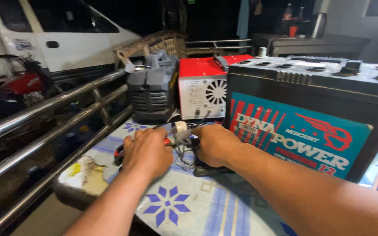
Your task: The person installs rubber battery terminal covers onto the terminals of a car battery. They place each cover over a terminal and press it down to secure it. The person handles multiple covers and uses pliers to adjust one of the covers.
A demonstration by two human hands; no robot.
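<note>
So on the desk [184, 209] there are three big things lined up at the back: one grey plastic machine [153, 89] on the left, one red-and-white box with a round fan grille [204, 89] in the middle, and one large black battery [311, 109] with a teal and red label on the right. In front of those sits one small tangle of thin wires [183, 150] with a little white connector block [180, 127] poking up out of it. One red-and-black handled tool [120, 152] sticks out from under the left hand.

The desk is covered in a pale cloth with blue star-flower prints, worn and stained yellowish at the left corner. Three shiny steel rails [44, 126] run along the left edge. Past them it's dark: one white van [66, 35] and one red motorbike [22, 83] are parked there. Far back there's a grey counter [311, 43] with a few bottles and a metal jug, too dim to count properly.

Both hands are right at the wire bundle, in front of the red box. The left hand [147, 150] lies palm down, fingers curled over the tool's handle, grip closed on it as far as I can see. The right hand [217, 144] is curled in a loose fist against the wires from the right side; its fingertips are hidden, so I can't tell if that grip is actually pinching a wire or just resting there.
</note>
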